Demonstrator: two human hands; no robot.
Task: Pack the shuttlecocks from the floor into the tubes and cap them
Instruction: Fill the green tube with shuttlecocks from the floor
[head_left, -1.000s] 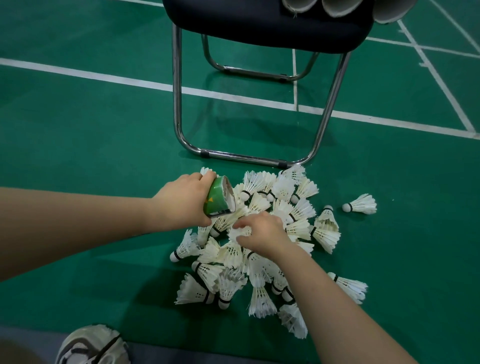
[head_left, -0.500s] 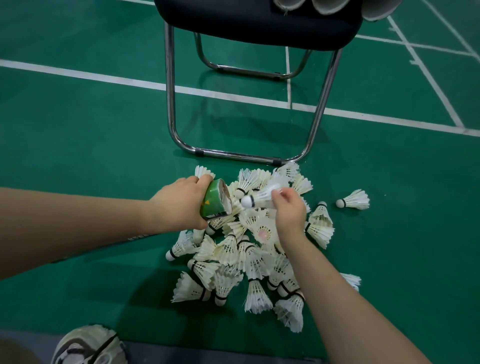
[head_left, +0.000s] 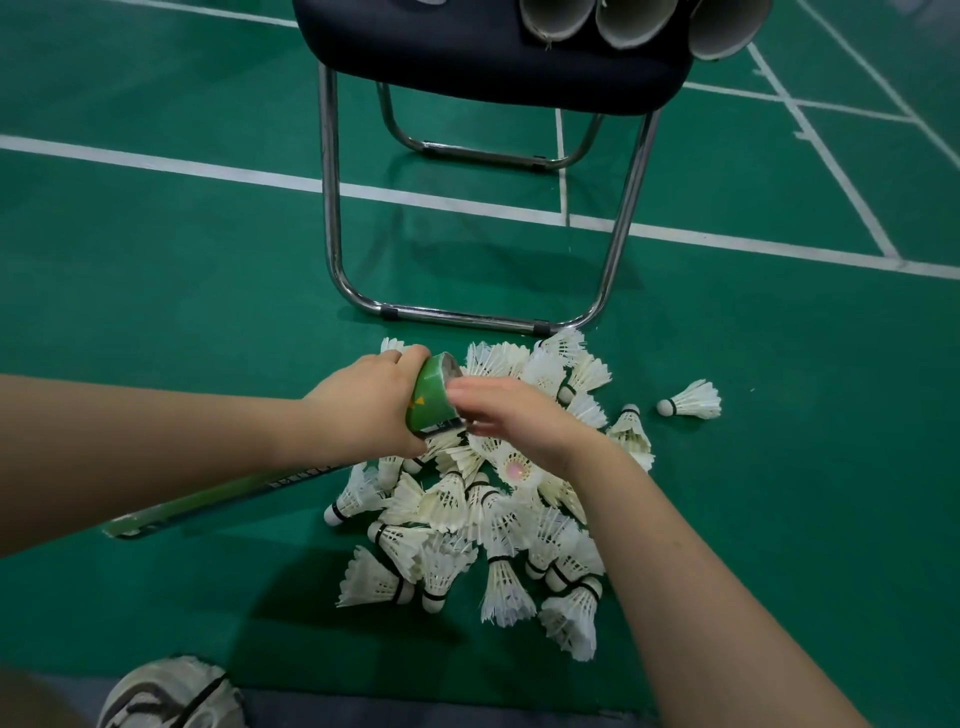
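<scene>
Partly blurred right hand (head_left: 514, 415) overlaps tube (head_left: 428, 396) mouth; contents unseen.

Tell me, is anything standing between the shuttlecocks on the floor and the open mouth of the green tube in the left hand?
No cap is visible on the green tube. Only the right hand, blurred, is at its mouth. The left hand holds the tube just over the shuttlecocks.

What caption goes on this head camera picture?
Left hand holds a green tube; right hand at its mouth, above piled shuttlecocks.
</scene>
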